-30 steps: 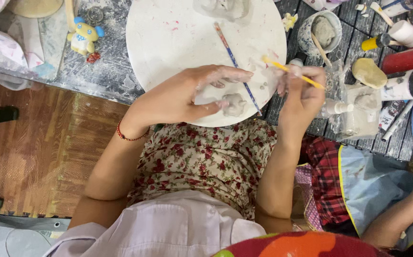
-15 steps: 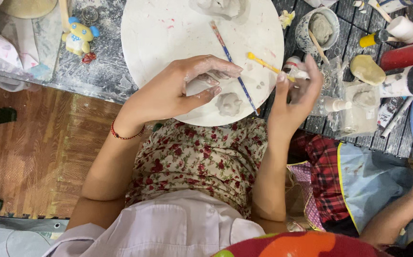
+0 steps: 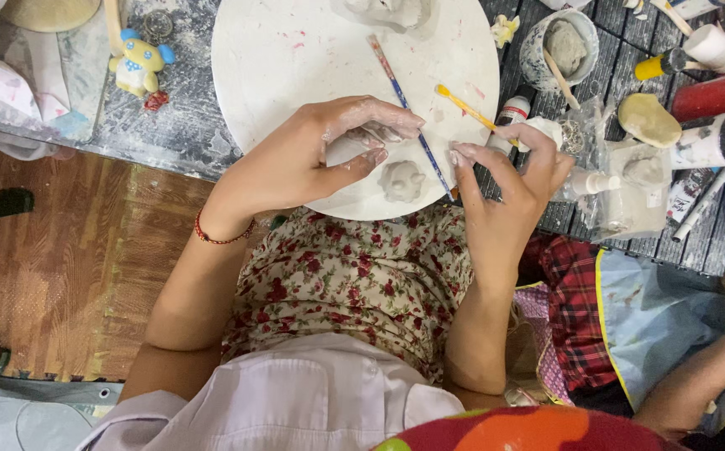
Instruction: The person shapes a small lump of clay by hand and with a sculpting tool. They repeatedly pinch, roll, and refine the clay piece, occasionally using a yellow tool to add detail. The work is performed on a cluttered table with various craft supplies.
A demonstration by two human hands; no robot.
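Head view: grey cup point(image 3: 538, 52) holds clay lump point(image 3: 565, 43), wooden stick point(image 3: 561, 78).

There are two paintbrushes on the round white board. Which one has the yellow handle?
The short brush on the right side of the round white board, its end by the right hand. The other brush is longer, with a blue and red striped handle, lying between both hands.

Floral skirt point(image 3: 350, 288), white top point(image 3: 296, 401), red bracelet point(image 3: 216, 238), bare forearms.
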